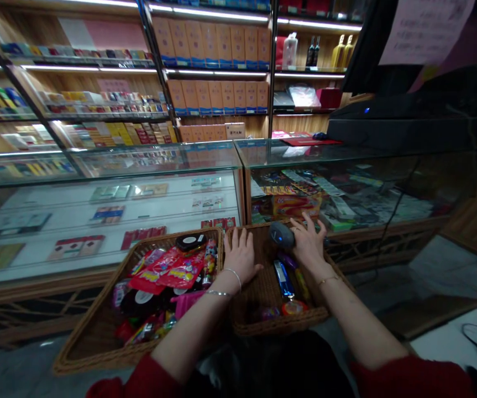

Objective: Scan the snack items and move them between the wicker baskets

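Two wicker baskets stand side by side before me. My left hand (240, 257) is open, its fingers stretched over the left edge of the right basket (279, 327), where the two rims meet. My right hand (309, 241) reaches over that basket's far end with spread fingers. A dark grey rounded device (282, 235) with a small blue light lies against it; the hand partly hides it. Inside the right basket are a blue packet (283, 279), a purple-and-yellow item (298, 273) and an orange round item (294, 307). The left basket (76, 348) holds red sweet packets (167, 270) and other colourful packets.
A glass display counter (151, 166) runs behind the baskets, with flat packs inside. Shelves beyond hold boxes (217, 44) and bottles. Dark equipment (408, 124) sits on the counter at right. A white surface with a black cable (462, 342) is at lower right.
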Available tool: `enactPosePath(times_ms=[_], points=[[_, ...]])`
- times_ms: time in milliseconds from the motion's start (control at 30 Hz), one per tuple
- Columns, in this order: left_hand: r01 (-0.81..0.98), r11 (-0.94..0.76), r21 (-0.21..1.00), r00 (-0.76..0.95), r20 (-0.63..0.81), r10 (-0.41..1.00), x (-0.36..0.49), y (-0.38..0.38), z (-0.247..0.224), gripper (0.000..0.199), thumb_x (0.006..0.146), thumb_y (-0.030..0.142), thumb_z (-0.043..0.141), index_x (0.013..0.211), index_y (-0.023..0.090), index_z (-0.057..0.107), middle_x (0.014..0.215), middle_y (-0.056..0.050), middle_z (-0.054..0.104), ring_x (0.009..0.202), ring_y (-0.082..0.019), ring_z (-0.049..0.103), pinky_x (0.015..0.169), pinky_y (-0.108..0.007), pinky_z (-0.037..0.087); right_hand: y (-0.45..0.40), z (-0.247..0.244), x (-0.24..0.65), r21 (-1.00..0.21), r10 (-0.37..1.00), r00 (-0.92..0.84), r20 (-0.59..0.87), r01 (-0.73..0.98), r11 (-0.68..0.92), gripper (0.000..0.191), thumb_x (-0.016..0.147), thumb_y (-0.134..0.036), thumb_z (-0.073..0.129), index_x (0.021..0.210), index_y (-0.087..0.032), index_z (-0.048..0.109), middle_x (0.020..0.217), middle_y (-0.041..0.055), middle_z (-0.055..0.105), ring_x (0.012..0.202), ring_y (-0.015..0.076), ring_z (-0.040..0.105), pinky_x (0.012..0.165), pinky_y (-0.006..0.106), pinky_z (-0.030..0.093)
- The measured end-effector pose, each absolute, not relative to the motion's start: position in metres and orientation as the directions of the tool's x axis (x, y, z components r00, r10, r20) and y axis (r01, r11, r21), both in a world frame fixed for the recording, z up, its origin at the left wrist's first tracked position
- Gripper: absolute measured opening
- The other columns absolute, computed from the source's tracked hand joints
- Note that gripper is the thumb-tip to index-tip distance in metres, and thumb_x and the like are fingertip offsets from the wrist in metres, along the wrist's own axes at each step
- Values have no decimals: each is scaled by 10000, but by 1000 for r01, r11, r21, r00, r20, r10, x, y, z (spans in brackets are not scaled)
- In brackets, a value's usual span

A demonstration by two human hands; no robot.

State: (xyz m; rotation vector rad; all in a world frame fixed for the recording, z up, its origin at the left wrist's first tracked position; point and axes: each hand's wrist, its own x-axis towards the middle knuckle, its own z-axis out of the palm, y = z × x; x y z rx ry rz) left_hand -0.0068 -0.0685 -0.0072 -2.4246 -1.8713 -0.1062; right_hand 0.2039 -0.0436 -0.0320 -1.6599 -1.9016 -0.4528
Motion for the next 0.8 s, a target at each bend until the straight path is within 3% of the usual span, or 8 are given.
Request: enactPosePath(times_ms=[167, 267, 367, 467, 533, 633, 800], points=[[928, -372, -10, 370, -89, 925, 6, -66, -18, 898, 689, 515, 755, 1449, 159, 437, 1573, -190, 349, 1487, -404, 195, 1176, -668, 80, -39, -45, 206, -88, 806, -71, 588, 985, 151, 264, 769, -119, 530, 934, -233, 702, 1312, 31, 660, 1400, 293, 322, 1083, 555, 129], [879, -477, 23, 475, -150, 867, 17, -65, -28, 701, 688, 468, 762, 1307, 189, 587, 1427, -206, 542, 1392, -413, 391, 1146, -706, 100, -37, -45, 207, -98, 815, -44, 578, 988, 123, 276, 757, -108, 527, 925, -236, 704, 1311, 29, 661, 1404, 294, 314, 1078, 559, 129], [841, -536, 79, 529, -334, 780, 28, -63, -44, 502, 679, 434, 760, 1127, 215, 699, 1232, -190, 684, 1200, -385, 588, 1097, -694, 261, -37, -44, 208, -111, 814, -28, 580, 987, 113, 284, 751, -101, 523, 921, -236, 706, 1306, 28, 664, 1404, 292, 311, 1075, 554, 133], [826, -551, 118, 514, -557, 652, 36, -62, -63, 349, 607, 450, 801, 884, 240, 772, 1012, -146, 767, 1018, -347, 683, 970, -573, 477, -39, -42, 209, -128, 816, -16, 578, 986, 109, 299, 739, -89, 521, 920, -236, 709, 1303, 29, 666, 1399, 292, 318, 1070, 550, 140], [809, -567, 156, 517, -648, 559, 38, -63, -74, 274, 602, 492, 792, 728, 249, 773, 865, -115, 780, 928, -317, 707, 891, -490, 542, -39, -41, 210, -141, 820, -10, 572, 984, 110, 307, 735, -80, 520, 918, -236, 711, 1303, 29, 666, 1398, 290, 321, 1071, 549, 140], [804, -568, 175, 514, -684, 517, 38, -68, -85, 245, 593, 501, 797, 623, 262, 754, 781, -94, 774, 902, -316, 711, 871, -484, 554, -39, -41, 210, -163, 826, -1, 564, 980, 112, 291, 752, -90, 512, 912, -235, 707, 1310, 19, 662, 1400, 282, 321, 1079, 552, 137], [820, -554, 144, 509, -626, 590, 41, -74, -83, 205, 557, 432, 826, 645, 264, 748, 927, -98, 785, 1061, -379, 668, 981, -648, 437, -37, -43, 211, -179, 823, 16, 568, 978, 105, 288, 776, -94, 489, 914, -237, 698, 1300, 20, 668, 1404, 270, 313, 1078, 557, 147]])
